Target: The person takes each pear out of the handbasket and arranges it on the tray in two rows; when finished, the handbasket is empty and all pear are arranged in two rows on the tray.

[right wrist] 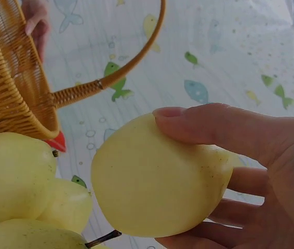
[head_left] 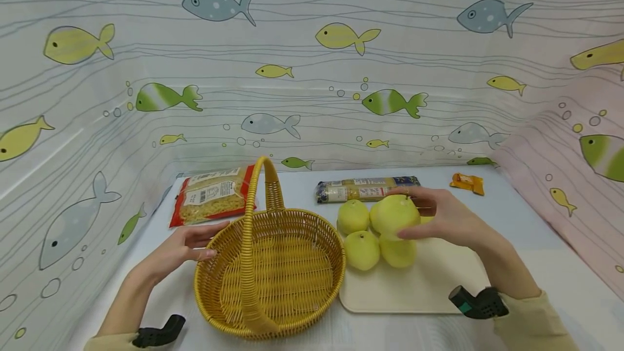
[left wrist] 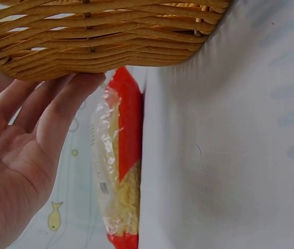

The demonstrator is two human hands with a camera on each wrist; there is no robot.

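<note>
A yellow wicker basket (head_left: pixel 278 280) with a tall arched handle stands in front of me, its inside bare. My left hand (head_left: pixel 182 248) holds its left rim, thumb over the edge and fingers against the outer weave (left wrist: pixel 100 46). With my right hand (head_left: pixel 446 218) I grip a pale yellow pear (head_left: pixel 400 215) between thumb and fingers, raised above several other pears (head_left: pixel 362 251). In the right wrist view the held pear (right wrist: pixel 157 181) fills the grasp, its stem pointing away from the palm. The lower pears lie grouped at the tray's left side.
The cream tray (head_left: pixel 439 291) lies right of the basket. Behind the basket is a red-edged bag of pasta (head_left: pixel 214 194); a long pack of noodles (head_left: pixel 336 193) lies behind the pears. A small orange packet (head_left: pixel 467 183) is at the back right. Fish-patterned sheeting (head_left: pixel 331 140) walls the table.
</note>
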